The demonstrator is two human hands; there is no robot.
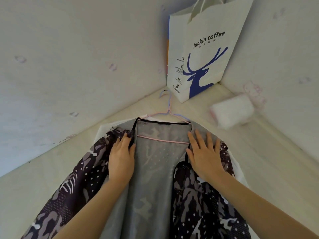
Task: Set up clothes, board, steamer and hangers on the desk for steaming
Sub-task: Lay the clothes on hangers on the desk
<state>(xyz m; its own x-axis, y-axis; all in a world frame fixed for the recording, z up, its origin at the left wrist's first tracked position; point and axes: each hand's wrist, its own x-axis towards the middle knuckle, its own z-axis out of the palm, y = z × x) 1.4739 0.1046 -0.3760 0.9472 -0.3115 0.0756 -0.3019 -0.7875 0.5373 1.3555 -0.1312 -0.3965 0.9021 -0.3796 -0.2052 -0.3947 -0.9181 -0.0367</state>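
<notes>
Paper bag point(203, 54) in corner, tissue pack point(232, 112) beside hanger point(168, 112)

White paper bag point(200, 54) (deer logo), tissue pack point(232, 111)

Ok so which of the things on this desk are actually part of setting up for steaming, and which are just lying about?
Part of the job:
- patterned garment, spread open under the left hand and right hand
- pink and blue hanger inside its neckline
- white board beneath it

Just lying about:
- coffee-shop paper bag in the corner
- white rolled bundle by the wall

No steamer is in view.
</notes>
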